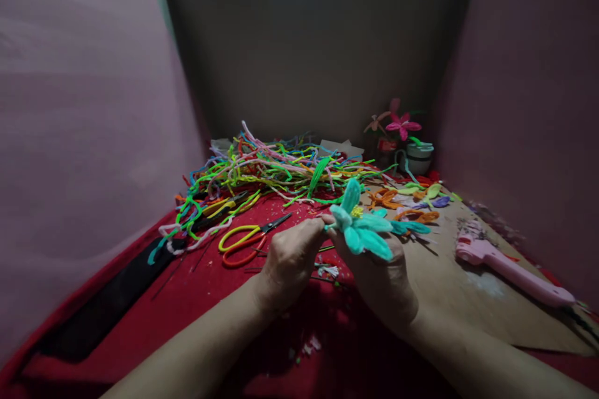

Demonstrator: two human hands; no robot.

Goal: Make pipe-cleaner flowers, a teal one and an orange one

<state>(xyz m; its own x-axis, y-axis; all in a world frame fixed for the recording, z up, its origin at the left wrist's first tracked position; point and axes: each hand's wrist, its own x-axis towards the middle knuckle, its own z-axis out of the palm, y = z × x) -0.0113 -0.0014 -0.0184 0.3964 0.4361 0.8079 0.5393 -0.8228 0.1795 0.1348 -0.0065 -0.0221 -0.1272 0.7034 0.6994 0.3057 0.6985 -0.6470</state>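
Both hands meet over the red cloth (196, 318). The left hand (290, 259) is closed, its fingertips pinching the base of the teal flower (362, 229); the right hand (381, 277) curls around the flower from below. Just left of the left hand lie yellow-handled scissors (247, 240). Beyond both hands sprawls a pipe-cleaner pile (276, 168). Right of the right hand, a pink glue gun (510, 269) rests on cardboard (449, 299).
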